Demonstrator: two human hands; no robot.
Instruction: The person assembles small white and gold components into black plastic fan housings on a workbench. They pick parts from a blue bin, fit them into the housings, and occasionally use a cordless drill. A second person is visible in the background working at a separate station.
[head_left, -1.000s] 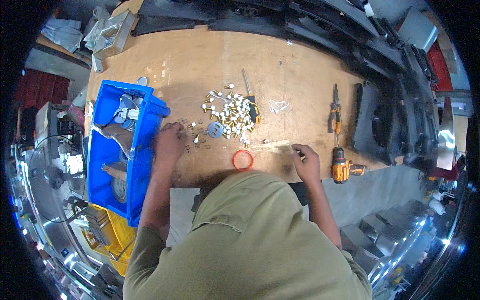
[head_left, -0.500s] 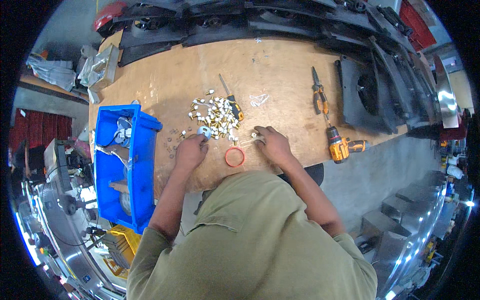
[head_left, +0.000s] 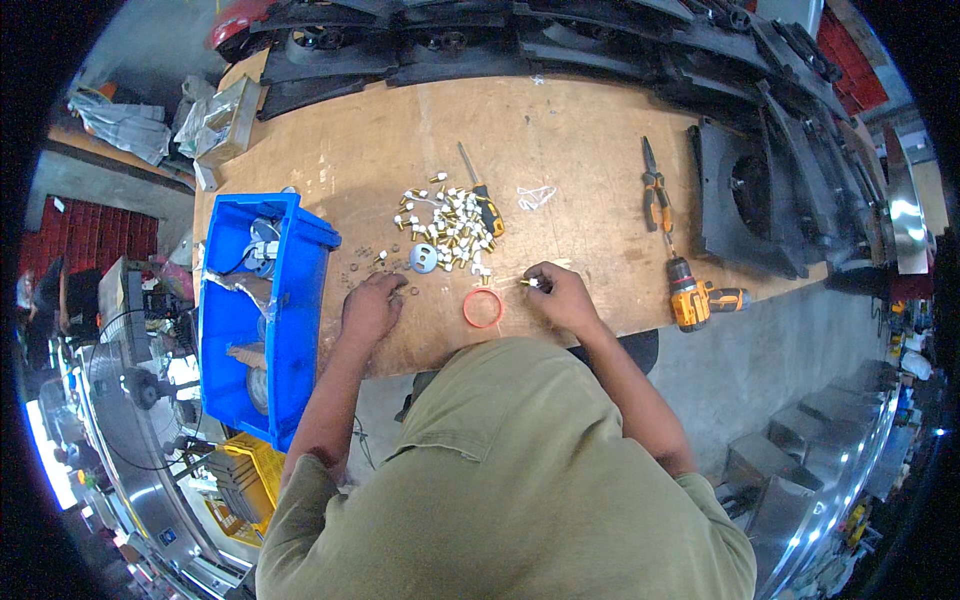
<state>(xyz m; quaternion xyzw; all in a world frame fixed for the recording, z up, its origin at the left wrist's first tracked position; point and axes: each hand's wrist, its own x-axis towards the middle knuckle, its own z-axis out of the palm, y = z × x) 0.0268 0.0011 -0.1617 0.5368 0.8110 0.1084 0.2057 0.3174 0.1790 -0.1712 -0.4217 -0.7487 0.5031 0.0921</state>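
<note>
My right hand (head_left: 562, 300) is closed in a pinch on a small white-capped brass fitting (head_left: 530, 283), just above the tabletop. My left hand (head_left: 371, 308) rests on the table with its fingers bent together among scattered small nuts (head_left: 362, 266); whatever is between its fingertips is hidden. Beyond it lies a round silver-grey disc (head_left: 424, 258) with holes, apart from the hand. A heap of similar white-and-brass fittings (head_left: 455, 225) spreads out past the disc. Between my hands sits an orange-red ring (head_left: 499, 312), flat on the wood.
A screwdriver (head_left: 490, 210) lies against the heap, with a white loop of cord (head_left: 537, 197) beside it. Pliers (head_left: 652, 190) and an orange drill (head_left: 692, 300) are at the right. A blue bin (head_left: 315, 235) stands left. Black panels (head_left: 450, 60) line the far edge.
My left hand has come off the silver-grey disc and drawn back to the nuts. The right hand still pinches a fitting, now turned differently. The whole view has shifted slightly.
</note>
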